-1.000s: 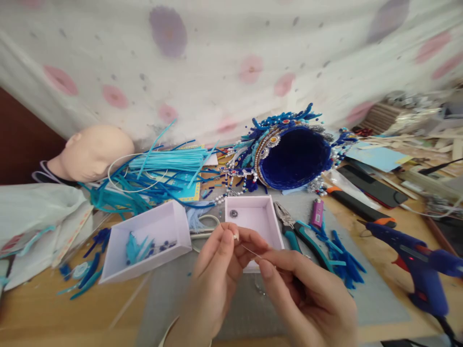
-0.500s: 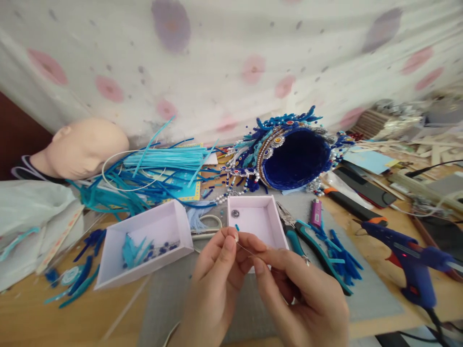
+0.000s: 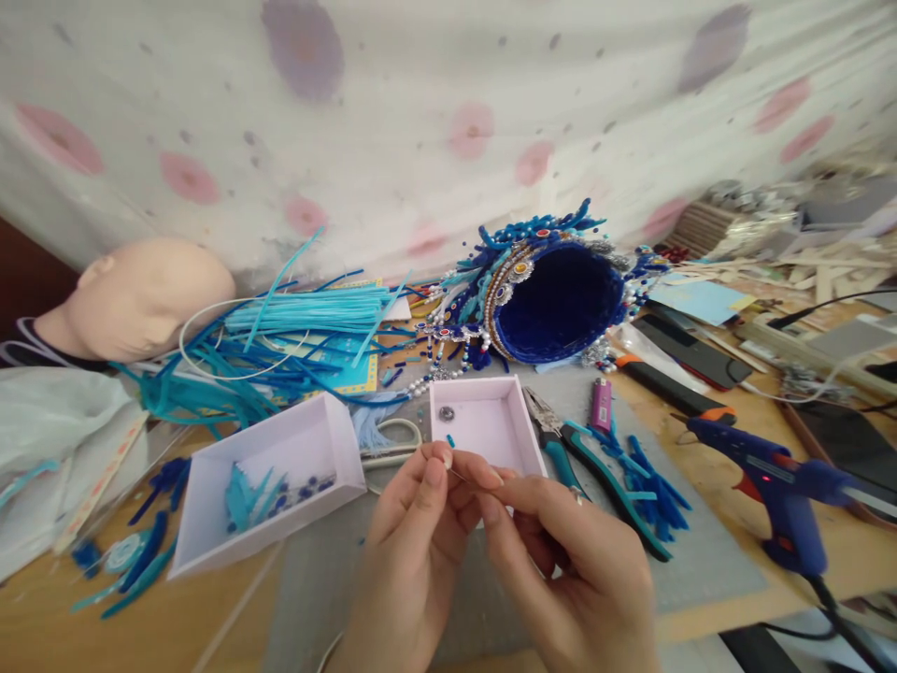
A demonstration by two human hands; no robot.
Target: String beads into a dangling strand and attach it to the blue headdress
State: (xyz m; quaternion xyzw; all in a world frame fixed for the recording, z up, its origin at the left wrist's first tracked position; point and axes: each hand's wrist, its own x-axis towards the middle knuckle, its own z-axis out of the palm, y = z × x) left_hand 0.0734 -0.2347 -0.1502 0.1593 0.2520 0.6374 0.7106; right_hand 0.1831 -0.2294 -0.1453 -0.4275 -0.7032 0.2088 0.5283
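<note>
My left hand (image 3: 413, 551) pinches a tiny pale bead between thumb and forefinger. My right hand (image 3: 561, 561) holds a thin metal wire (image 3: 459, 477) whose tip meets the bead at the left fingertips. Both hands hover just in front of a small pink box (image 3: 522, 439) that holds a round metal piece (image 3: 447, 413) and a small blue bead (image 3: 449, 438). Beyond the box a blue beaded headdress (image 3: 553, 290) lies on its side, opening toward me.
A second pink box (image 3: 263, 481) with blue scraps sits at left. Teal-handled pliers (image 3: 581, 458), a purple lighter (image 3: 601, 404) and blue scraps lie at right. A blue glue gun (image 3: 771, 486) stands at far right. A mannequin head (image 3: 133, 299) and blue strips (image 3: 294, 336) lie at back left.
The hands have stayed together on the bead and wire, drifting slightly left and down in view as the camera shifted. Nothing on the table moved.
</note>
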